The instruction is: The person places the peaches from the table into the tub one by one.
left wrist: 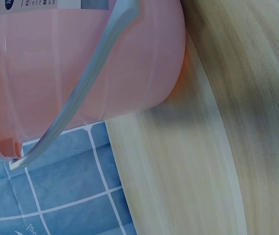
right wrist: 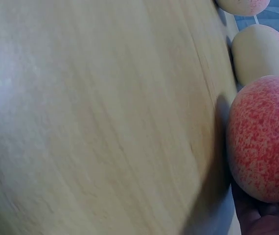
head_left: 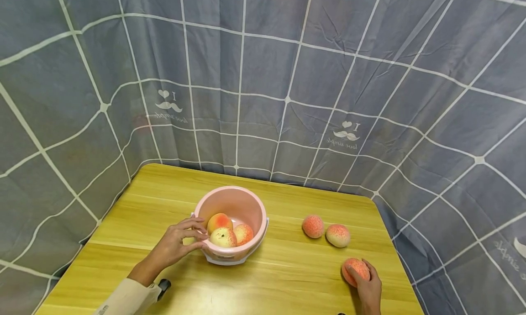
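Note:
A pink bucket (head_left: 249, 208) with a pale handle stands on the table, tipped slightly in the head view, holding 3 peaches. One of these, a yellow peach (head_left: 223, 237), lies nearest the front rim. My left hand (head_left: 179, 242) pinches the bucket's left rim, fingertips over the edge and thumb outside. In the left wrist view the bucket's side and its handle (left wrist: 83, 85) fill the upper left. On the right, my right hand (head_left: 368, 285) grips a red-speckled peach (head_left: 356, 271). That peach also shows large in the right wrist view, with fingers beneath it.
Two more peaches lie beyond my right hand: a reddish peach (head_left: 313, 226) and a half-cream peach (head_left: 338, 235). The yellow wooden table (head_left: 283, 274) ends at a grey-blue checked curtain (head_left: 263, 109), which surrounds it at the back and sides.

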The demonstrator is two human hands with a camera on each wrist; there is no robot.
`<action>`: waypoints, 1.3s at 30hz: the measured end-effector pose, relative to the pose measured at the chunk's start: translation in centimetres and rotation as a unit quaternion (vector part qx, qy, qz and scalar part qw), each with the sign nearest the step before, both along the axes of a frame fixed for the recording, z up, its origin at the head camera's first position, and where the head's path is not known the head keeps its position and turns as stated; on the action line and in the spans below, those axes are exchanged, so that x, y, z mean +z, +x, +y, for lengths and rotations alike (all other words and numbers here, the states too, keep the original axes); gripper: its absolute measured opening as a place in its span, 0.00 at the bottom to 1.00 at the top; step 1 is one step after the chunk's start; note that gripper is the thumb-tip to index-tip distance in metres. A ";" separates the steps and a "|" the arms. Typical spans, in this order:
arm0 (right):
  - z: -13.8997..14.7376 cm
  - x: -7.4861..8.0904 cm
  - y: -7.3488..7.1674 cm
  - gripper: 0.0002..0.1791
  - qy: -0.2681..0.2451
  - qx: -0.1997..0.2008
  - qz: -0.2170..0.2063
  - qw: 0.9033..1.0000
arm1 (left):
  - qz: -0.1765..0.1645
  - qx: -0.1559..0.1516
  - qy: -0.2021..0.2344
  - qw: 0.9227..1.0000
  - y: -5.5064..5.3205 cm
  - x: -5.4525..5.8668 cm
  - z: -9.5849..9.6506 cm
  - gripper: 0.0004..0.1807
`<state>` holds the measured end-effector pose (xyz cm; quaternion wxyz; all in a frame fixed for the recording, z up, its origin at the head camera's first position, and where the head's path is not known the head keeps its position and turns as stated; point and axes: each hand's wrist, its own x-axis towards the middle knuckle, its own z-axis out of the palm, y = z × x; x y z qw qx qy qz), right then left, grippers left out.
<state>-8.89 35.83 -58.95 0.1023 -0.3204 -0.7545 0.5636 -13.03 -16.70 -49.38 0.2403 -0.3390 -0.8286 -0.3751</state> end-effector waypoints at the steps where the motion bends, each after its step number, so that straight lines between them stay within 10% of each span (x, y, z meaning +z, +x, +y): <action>1: 0.0 -0.1 0.0 0.53 0.000 -0.005 0.000 1.000 | -0.001 0.001 -0.002 1.000 0.0 0.0 0.0 0.16; 10: -0.5 -0.5 0.0 0.50 -0.001 -0.021 0.025 0.999 | -0.004 0.000 -0.001 1.000 -0.1 -0.1 -0.1 0.16; 39: -4.1 0.4 -1.3 0.41 0.010 0.102 0.022 0.994 | 0.003 0.002 -0.004 1.000 -0.1 -0.1 -0.2 0.16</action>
